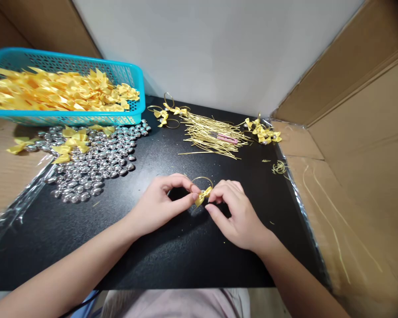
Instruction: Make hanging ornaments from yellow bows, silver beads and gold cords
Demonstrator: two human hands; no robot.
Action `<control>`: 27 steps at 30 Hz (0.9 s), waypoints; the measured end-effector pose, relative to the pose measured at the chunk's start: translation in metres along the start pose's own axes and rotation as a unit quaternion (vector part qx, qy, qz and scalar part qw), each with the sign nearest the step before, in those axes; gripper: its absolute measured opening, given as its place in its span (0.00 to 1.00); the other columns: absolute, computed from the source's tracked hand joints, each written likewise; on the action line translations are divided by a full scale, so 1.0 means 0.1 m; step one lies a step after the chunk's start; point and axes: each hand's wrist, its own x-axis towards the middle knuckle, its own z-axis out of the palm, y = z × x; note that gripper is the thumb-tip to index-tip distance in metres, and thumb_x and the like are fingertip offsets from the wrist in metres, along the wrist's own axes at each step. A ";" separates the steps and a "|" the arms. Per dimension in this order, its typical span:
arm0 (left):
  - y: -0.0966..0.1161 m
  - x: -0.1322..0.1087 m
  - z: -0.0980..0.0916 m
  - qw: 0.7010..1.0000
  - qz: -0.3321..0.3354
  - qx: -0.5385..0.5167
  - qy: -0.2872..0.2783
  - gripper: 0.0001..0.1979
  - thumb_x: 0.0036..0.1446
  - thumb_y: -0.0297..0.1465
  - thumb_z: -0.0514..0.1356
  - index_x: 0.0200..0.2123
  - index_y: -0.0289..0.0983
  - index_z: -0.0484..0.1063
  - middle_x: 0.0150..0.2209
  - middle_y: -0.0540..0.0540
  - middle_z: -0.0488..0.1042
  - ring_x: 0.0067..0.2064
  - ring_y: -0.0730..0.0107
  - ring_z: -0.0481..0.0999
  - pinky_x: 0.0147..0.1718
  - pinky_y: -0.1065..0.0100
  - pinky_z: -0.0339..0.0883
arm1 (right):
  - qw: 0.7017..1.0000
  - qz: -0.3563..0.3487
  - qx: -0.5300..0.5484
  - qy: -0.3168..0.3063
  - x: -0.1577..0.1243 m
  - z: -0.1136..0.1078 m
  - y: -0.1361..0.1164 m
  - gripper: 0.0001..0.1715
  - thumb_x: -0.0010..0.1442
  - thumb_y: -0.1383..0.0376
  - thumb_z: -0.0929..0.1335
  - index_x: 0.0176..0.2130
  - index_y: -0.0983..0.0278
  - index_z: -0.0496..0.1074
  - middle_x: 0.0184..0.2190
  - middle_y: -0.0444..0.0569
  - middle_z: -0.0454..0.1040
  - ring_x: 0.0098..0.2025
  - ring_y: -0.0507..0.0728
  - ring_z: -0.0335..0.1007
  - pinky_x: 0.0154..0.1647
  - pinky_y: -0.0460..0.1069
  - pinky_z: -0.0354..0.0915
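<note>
Before you lies a black worktop (pixel 53 232), with a turquoise perforated plastic basket (pixel 96 115) at its far left corner, heaped with yellow satin ribbon bows (pixel 69 90). Your forearms come in over the near edge and slant toward each other, so the hands meet around the middle. Your left hand (pixel 162 201) has its index finger arched and its thumb stretched to the right; your right hand (pixel 234 210) bends inward, fingers curled, thumb pointing up and left. Shiny silver oval beads (pixel 93 170) spread along the left side, several more bows lying on them. A bundle of straight gold wires (pixel 199 128) rests toward the far edge. Ribbon bows on wire rings sit left of it (pixel 162 115) and near the far right corner (pixel 263 132). Between your hands is one small yellow bow (pixel 203 197) on a gold wire ring (pixel 202 178): your left fingers pinch its left side; your right fingers are at its right end, but you cannot tell whether they grip. A pink-handled tool (pixel 227 138) lies on the wires.
</note>
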 end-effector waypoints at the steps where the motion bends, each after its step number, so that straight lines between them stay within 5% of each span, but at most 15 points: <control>1: 0.00 0.00 -0.01 1.000 -0.003 -0.003 0.005 0.04 0.53 0.31 0.64 0.28 0.37 0.76 0.31 0.47 0.79 0.37 0.65 0.77 0.41 0.64 0.66 | 1.000 0.003 0.008 0.023 0.00 0.00 0.00 0.04 0.60 0.70 0.66 0.34 0.63 0.64 0.30 0.43 0.66 0.33 0.52 0.62 0.40 0.51 0.55; 5: 0.03 0.00 -0.03 0.998 0.000 0.021 0.051 0.04 0.52 0.32 0.65 0.29 0.37 0.77 0.31 0.48 0.79 0.36 0.65 0.78 0.39 0.64 0.66 | 0.986 0.105 0.101 0.079 0.00 0.05 -0.04 0.08 0.56 0.68 0.68 0.27 0.64 0.64 0.24 0.42 0.64 0.27 0.51 0.60 0.31 0.47 0.57; 8: 0.05 -0.01 -0.03 0.993 0.030 0.071 0.089 0.04 0.53 0.31 0.65 0.30 0.37 0.77 0.31 0.48 0.79 0.35 0.66 0.77 0.37 0.66 0.66 | 0.923 0.278 0.262 -0.037 -0.01 0.14 -0.08 0.11 0.55 0.61 0.70 0.27 0.65 0.68 0.20 0.41 0.66 0.21 0.49 0.59 0.25 0.45 0.57; 12: 0.07 -0.03 -0.02 0.984 0.086 0.103 0.119 0.01 0.53 0.28 0.64 0.30 0.37 0.76 0.30 0.48 0.78 0.34 0.69 0.76 0.35 0.69 0.67 | 0.693 0.375 0.579 -0.211 -0.03 0.30 -0.12 0.28 0.56 0.45 0.68 0.39 0.67 0.74 0.27 0.48 0.77 0.23 0.51 0.71 0.28 0.47 0.64; 15: 0.06 -0.04 -0.01 0.980 0.121 0.100 0.121 0.02 0.53 0.25 0.63 0.30 0.37 0.75 0.30 0.49 0.78 0.34 0.70 0.76 0.36 0.70 0.67 | 0.558 0.378 0.728 -0.127 -0.02 0.36 -0.12 0.27 0.57 0.45 0.69 0.45 0.63 0.75 0.38 0.49 0.80 0.36 0.53 0.77 0.39 0.48 0.68; 17: 0.05 -0.05 -0.01 0.979 0.136 0.091 0.124 0.03 0.53 0.24 0.63 0.31 0.38 0.75 0.30 0.49 0.77 0.35 0.70 0.75 0.37 0.69 0.68 | 0.536 0.371 0.758 -0.020 0.01 0.37 -0.10 0.20 0.56 0.52 0.73 0.45 0.59 0.76 0.40 0.45 0.80 0.41 0.51 0.76 0.41 0.46 0.68; 20: 0.03 -0.05 0.00 0.979 0.139 0.078 0.129 0.04 0.54 0.24 0.63 0.31 0.39 0.74 0.31 0.50 0.77 0.36 0.70 0.75 0.39 0.68 0.68 | 0.544 0.366 0.750 0.084 0.04 0.34 -0.05 0.17 0.52 0.59 0.77 0.43 0.56 0.77 0.39 0.41 0.81 0.41 0.50 0.76 0.41 0.45 0.68; 27: 0.04 -0.04 0.03 0.985 0.096 0.060 0.131 0.02 0.53 0.26 0.63 0.30 0.39 0.74 0.30 0.50 0.77 0.34 0.69 0.76 0.37 0.68 0.68 | 0.568 0.380 0.718 0.135 0.07 0.29 0.00 0.17 0.43 0.64 0.81 0.34 0.62 0.78 0.30 0.40 0.79 0.30 0.44 0.73 0.33 0.39 0.67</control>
